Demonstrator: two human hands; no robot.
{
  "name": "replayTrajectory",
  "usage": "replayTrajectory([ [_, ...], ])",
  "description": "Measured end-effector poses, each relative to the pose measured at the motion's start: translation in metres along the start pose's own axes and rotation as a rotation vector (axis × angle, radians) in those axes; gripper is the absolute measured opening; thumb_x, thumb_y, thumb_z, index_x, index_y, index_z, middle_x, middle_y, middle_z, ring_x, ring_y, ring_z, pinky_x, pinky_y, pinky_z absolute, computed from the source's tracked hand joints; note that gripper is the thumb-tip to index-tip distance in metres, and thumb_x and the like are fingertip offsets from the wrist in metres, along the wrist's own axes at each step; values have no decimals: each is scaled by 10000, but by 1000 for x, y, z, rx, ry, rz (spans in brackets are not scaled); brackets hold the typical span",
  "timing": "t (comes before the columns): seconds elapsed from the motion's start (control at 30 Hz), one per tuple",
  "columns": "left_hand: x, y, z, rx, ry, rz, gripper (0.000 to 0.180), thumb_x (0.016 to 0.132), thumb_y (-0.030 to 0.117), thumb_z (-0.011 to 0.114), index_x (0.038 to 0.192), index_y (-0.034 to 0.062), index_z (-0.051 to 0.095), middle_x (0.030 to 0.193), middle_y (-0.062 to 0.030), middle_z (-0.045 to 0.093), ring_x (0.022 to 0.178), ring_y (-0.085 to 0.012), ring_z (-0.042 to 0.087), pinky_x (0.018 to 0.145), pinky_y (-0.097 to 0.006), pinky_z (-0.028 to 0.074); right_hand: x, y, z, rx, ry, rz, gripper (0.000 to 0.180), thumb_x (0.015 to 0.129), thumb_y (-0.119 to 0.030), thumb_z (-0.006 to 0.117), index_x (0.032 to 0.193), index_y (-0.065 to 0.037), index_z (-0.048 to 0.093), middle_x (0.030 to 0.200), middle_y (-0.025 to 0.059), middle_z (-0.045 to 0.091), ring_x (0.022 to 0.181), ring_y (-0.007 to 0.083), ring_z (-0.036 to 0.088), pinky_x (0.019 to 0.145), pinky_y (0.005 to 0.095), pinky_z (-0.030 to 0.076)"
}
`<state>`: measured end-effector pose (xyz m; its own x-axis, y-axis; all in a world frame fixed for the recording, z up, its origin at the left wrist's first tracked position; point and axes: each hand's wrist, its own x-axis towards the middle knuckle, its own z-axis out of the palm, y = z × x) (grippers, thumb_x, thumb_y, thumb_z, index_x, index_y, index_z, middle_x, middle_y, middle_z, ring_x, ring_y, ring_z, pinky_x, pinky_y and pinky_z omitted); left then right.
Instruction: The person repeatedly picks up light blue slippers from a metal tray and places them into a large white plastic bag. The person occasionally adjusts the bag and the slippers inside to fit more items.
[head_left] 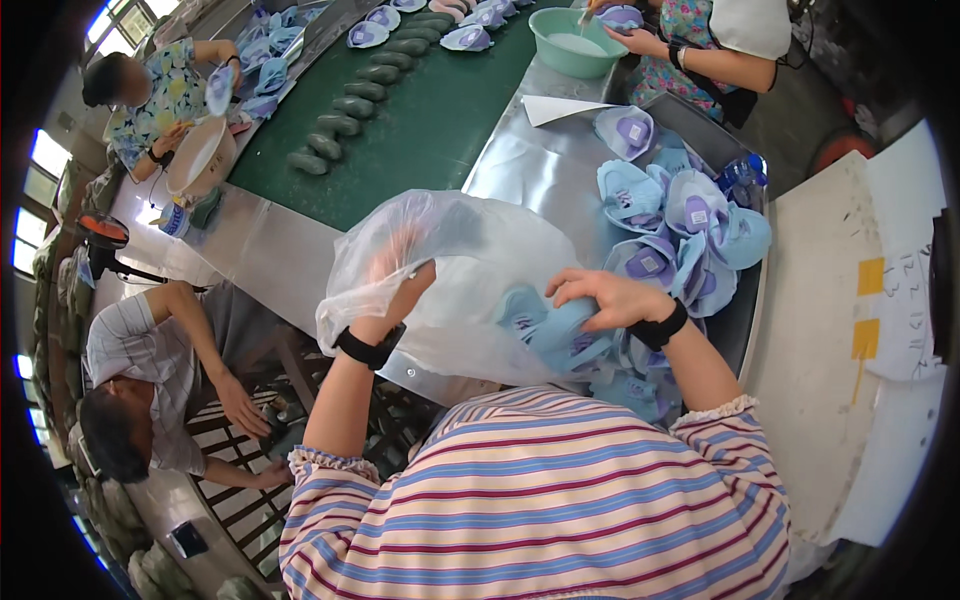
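Head view: The left hand [398, 250] is inside a translucent plastic bag [470, 320]; film blurs its fingers, so their grip cannot be told. The right hand [608, 300], fingers spread and bent, touches a blue fabric piece [545, 328] beneath it. That piece could slip if held loosely; the thin bag could tear if pulled. Beyond the right hand, a green basin [562, 62] contains something pale.

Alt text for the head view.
A person's left hand shows through a translucent plastic bag while the right hand touches a light-blue fabric piece; similar pieces are piled at right. Beyond, dark green shoe-shaped forms lie on a green surface.
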<state>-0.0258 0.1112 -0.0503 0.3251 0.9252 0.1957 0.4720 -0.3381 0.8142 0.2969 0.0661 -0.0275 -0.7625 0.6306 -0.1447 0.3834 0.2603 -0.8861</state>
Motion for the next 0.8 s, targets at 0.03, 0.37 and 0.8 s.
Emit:
replayTrajectory([
  [0.03,3,-2,-2,-18,-5,-67,460,730,128,627,1149,-7,496,1050,-158,575,977,-242,541,833,-323,427,2,1,3,10,32,1,412,563,-22,646,963,-51,547,1153,100,476,1059,271,469,903,325,363],
  [0.37,35,68,34,-173,-627,119,252,766,136,595,975,12,529,956,-85,568,851,-198,560,777,-272,424,34,-5,-1,-15,245,-120,322,586,-59,703,864,-47,540,997,75,511,922,206,505,794,297,392],
  [0.8,-21,-21,154,424,-731,-242,554,768,342,601,1177,18,416,1116,-200,526,1007,-318,536,841,-396,437,-52,39,0,145,968,284,413,613,-61,729,975,-1,538,812,47,572,726,117,525,659,257,431],
])
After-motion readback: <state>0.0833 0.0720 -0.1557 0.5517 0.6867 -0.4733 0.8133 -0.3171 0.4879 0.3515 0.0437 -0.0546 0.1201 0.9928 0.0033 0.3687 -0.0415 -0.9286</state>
